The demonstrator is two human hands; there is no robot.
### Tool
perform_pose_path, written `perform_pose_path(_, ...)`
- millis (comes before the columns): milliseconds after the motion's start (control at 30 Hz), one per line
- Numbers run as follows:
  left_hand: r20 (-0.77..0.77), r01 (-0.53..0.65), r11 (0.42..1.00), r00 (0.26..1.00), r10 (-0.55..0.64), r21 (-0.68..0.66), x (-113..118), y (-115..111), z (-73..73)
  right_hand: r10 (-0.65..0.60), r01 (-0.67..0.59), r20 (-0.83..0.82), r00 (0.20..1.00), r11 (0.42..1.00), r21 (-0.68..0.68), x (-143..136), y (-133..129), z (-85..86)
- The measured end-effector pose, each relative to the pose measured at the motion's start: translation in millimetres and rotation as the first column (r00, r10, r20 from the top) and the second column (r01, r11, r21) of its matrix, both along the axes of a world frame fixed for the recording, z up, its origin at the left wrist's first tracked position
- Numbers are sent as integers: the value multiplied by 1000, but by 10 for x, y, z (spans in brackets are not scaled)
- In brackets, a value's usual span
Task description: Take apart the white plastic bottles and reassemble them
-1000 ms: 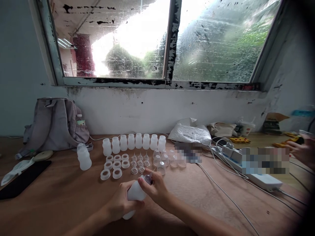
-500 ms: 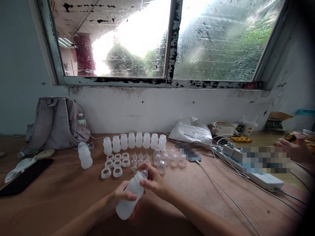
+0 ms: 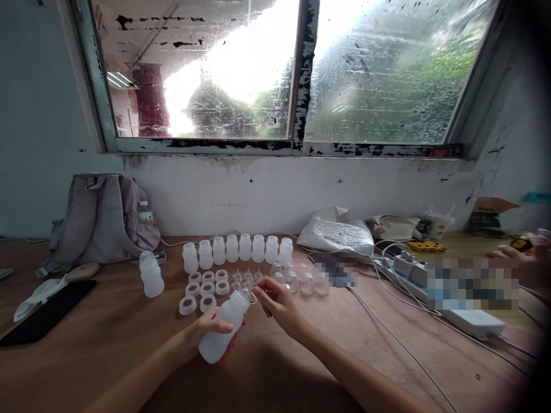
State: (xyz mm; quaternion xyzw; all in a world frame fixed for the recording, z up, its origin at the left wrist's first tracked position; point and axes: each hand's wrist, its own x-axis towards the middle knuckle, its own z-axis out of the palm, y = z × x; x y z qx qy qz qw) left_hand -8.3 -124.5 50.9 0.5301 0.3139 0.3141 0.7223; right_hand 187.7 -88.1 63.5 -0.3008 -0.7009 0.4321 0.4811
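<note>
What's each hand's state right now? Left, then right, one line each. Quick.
Left hand: closed around a tilted frosted bottle.
Right hand: fingers curled beside the bottle's mouth; whether they grip anything cannot be told.

A brown table (image 3: 73, 367) carries frosted bottles (image 3: 232, 249), rings (image 3: 207, 293), teats (image 3: 247, 277), clear caps (image 3: 291, 283) and a backpack (image 3: 101, 215)

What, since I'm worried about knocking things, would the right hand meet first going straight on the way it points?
The right hand would probably meet the frosted bottle in the left hand, near its top; depth is unclear, so the clear pieces beyond might come first.
</note>
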Motion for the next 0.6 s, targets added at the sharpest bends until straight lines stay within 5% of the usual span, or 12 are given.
perform_pose_path(200, -7, 8, 1000, 1000, -8, -12, 23, 26, -76, 1, -2, -33, 999, 1000, -16, -16, -6, -17)
perform_pose_path(600, -72, 28, 1000, 997, -28, -5, 43, -15, -7, 8, -14, -73, 997, 997, -79, -17, 4, -17)
